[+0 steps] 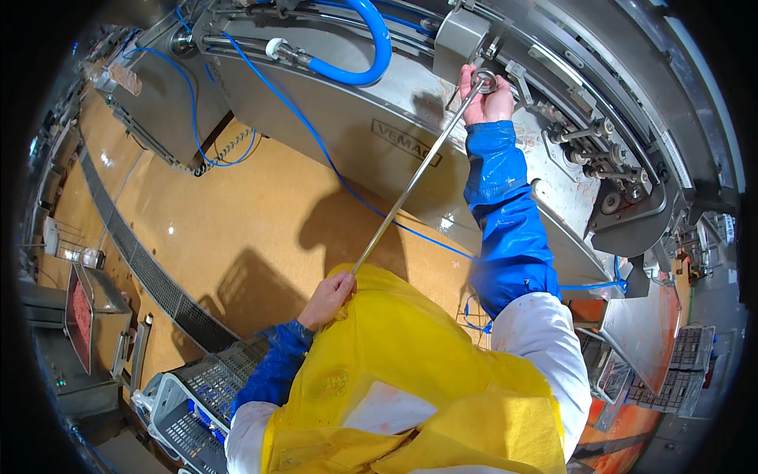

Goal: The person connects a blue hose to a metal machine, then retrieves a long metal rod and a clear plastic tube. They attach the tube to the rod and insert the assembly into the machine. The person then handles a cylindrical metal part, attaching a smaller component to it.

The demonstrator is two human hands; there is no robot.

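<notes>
A long thin metal rod slants between my two hands. Its lower end is gripped in my left hand, fingers closed, close to my yellow apron. At the upper end a round metal ring sits in my right hand, whose fingers curl around it. That hand is beside a steel block on the large steel machine. Both forearms wear blue sleeves. What the fingers of my right hand touch behind the ring is partly hidden.
A thick blue hose loops over the machine, and a thin blue tube trails down its side. Rollers stick out at the right. A grey plastic crate stands lower left, near a bin of pink minced meat. A drain grate crosses the floor.
</notes>
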